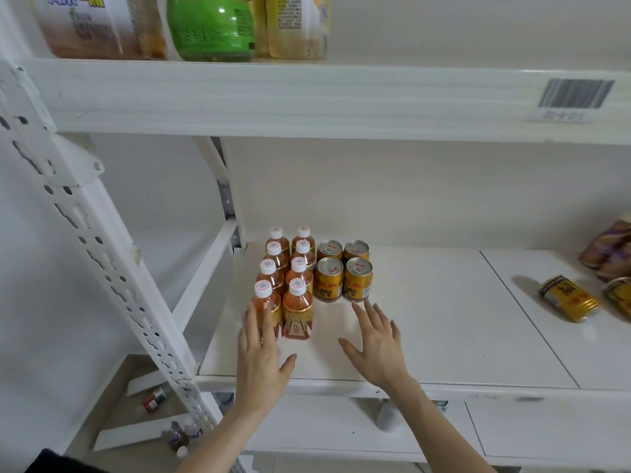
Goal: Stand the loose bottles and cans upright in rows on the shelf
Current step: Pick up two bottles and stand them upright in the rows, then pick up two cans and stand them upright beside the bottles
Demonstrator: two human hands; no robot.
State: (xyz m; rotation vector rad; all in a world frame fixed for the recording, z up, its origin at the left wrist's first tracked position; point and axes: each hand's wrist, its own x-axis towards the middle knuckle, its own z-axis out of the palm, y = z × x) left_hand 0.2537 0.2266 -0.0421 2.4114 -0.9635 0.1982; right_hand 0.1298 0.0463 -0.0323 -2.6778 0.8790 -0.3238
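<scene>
Several small amber bottles (297,302) with white caps stand upright in two rows at the left of the white shelf (426,336). Beside them several gold cans (357,279) stand upright in two rows. My left hand (261,356) is open, its fingertips against the front-left bottle (264,300). My right hand (377,343) is open and flat over the shelf, fingertips just in front of the nearest can. A loose gold can (568,298) lies on its side at the right, with another can (619,297) partly cut off by the frame edge.
A purple-patterned container (611,250) lies at the far right edge. The upper shelf (307,97) holds large drink bottles (211,27) and carries a barcode label (573,97). A perforated white upright (102,254) stands at left. Small bottles (177,435) lie on the floor below.
</scene>
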